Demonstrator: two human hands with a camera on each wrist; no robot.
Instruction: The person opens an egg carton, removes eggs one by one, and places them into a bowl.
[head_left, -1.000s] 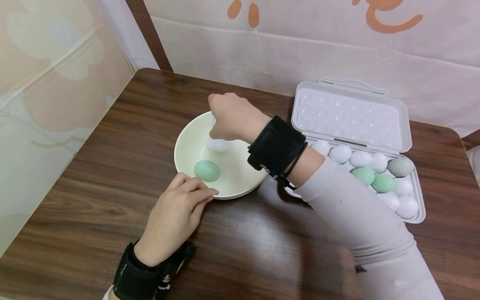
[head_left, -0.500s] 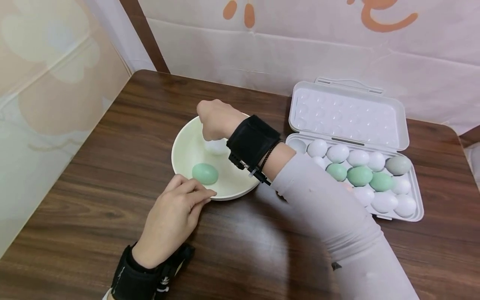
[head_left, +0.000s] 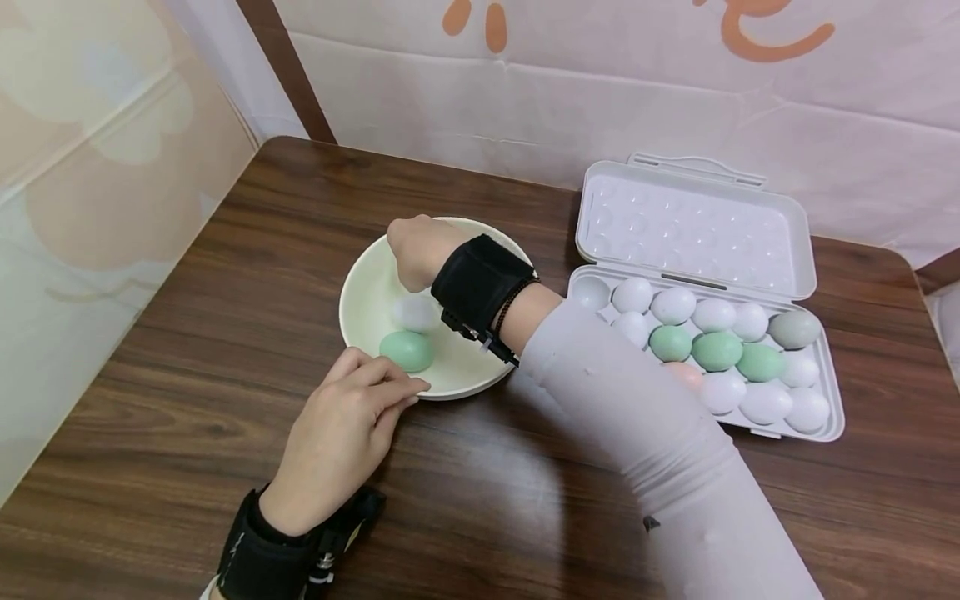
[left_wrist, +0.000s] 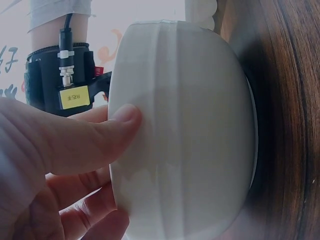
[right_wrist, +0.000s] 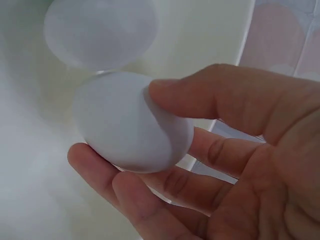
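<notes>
A cream bowl [head_left: 358, 287] stands on the dark wooden table, with a green egg [head_left: 407, 351] lying near its front. My right hand [head_left: 415, 247] reaches down into the bowl and pinches a white egg [head_left: 415, 312] between thumb and fingers. In the right wrist view the white egg [right_wrist: 130, 120] sits in my fingertips [right_wrist: 100, 167] low over the bowl floor. Another egg [right_wrist: 100, 32], washed out in colour, lies just beyond it. My left hand [head_left: 352, 408] rests against the bowl's near side, its thumb [left_wrist: 95, 137] pressing the outer wall of the bowl [left_wrist: 190, 140].
An open white egg carton [head_left: 690, 233] lies right of the bowl, its lid tipped back. It holds several white eggs [head_left: 673, 304], three green ones [head_left: 716, 350], a grey one [head_left: 793, 329] and a pinkish one. Walls close off the table's left and far edges.
My right hand has moved left and lower into the bowl with the white egg, bringing it closer to the green egg. My left hand has stayed against the bowl.
</notes>
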